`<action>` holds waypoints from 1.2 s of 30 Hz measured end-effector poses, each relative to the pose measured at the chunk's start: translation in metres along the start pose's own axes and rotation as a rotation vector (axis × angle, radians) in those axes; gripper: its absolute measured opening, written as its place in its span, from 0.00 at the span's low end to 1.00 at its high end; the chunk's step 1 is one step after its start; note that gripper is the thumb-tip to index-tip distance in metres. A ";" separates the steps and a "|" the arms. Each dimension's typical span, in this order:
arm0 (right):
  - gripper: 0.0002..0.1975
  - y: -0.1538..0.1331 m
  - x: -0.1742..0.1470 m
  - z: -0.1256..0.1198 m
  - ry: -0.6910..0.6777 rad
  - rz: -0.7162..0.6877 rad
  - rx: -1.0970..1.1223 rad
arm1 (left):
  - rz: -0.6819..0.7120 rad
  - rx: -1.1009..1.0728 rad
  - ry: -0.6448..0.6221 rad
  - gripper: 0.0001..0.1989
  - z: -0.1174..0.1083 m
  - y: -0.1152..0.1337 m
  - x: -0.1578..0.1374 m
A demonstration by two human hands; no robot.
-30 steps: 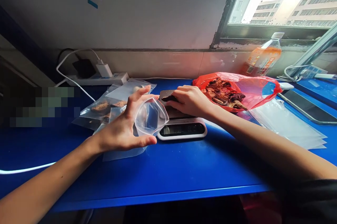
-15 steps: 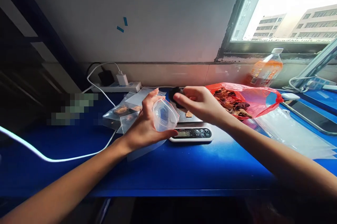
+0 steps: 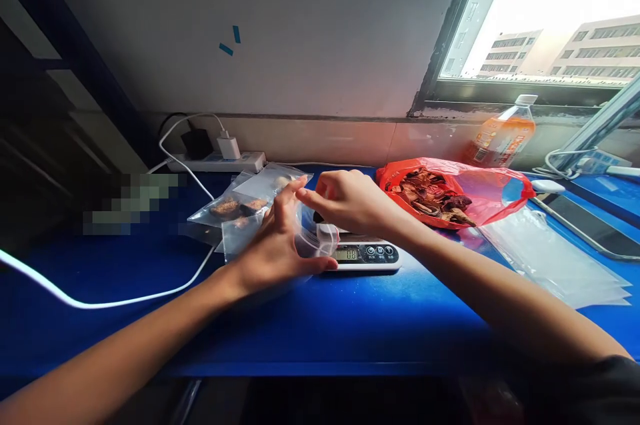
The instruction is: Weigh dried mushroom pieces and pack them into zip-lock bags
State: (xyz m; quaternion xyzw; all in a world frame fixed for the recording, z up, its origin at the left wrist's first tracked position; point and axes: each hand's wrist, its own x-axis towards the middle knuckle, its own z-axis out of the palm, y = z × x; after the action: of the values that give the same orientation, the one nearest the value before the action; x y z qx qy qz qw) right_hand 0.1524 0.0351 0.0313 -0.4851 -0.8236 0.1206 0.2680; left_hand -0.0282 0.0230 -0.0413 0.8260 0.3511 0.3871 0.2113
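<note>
My left hand (image 3: 273,238) holds a clear zip bag (image 3: 309,240) spread open between thumb and fingers. My right hand (image 3: 353,198) is closed, fingers down at the bag's mouth. A small bit of a dark, dried-looking piece (image 3: 317,216) shows beneath its fingers; the rest is hidden. Behind the bag and under the right hand stands a small digital scale (image 3: 393,255), its display lit and its plate mostly covered. Left of my hands lie filled clear bags (image 3: 227,206) with brownish pieces inside.
A red plastic bag (image 3: 490,202) of dried brown pieces (image 3: 425,192) stands right of the scale. Flat clear bags (image 3: 565,265) and a phone (image 3: 590,222) lie further right. An orange drink bottle (image 3: 507,132) stands behind. A white cable (image 3: 125,302) crosses the blue table (image 3: 350,332) from a power strip (image 3: 250,162).
My right hand has moved left from over the scale to the mouth of the zip bag, carrying the dark piece. My left hand keeps the bag spread in nearly the same place.
</note>
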 end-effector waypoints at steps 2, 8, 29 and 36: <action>0.26 -0.002 0.000 0.008 0.056 0.037 0.113 | -0.015 0.011 0.047 0.59 0.000 0.002 0.002; 0.22 -0.009 0.000 0.024 0.190 0.116 0.419 | -0.045 -0.060 0.090 0.57 0.001 0.001 0.006; 0.23 -0.002 -0.152 0.045 -0.192 -0.638 -0.086 | -0.092 -0.187 0.220 0.51 -0.002 -0.001 0.015; 0.12 0.039 -0.106 0.024 0.174 -0.355 0.118 | -0.071 -0.170 0.202 0.51 -0.006 -0.007 0.015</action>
State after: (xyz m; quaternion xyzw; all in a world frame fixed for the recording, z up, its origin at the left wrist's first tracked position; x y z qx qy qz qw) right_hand 0.2083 -0.0349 -0.0412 -0.3244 -0.8614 0.0771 0.3831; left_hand -0.0289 0.0392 -0.0350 0.7491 0.3653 0.4889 0.2578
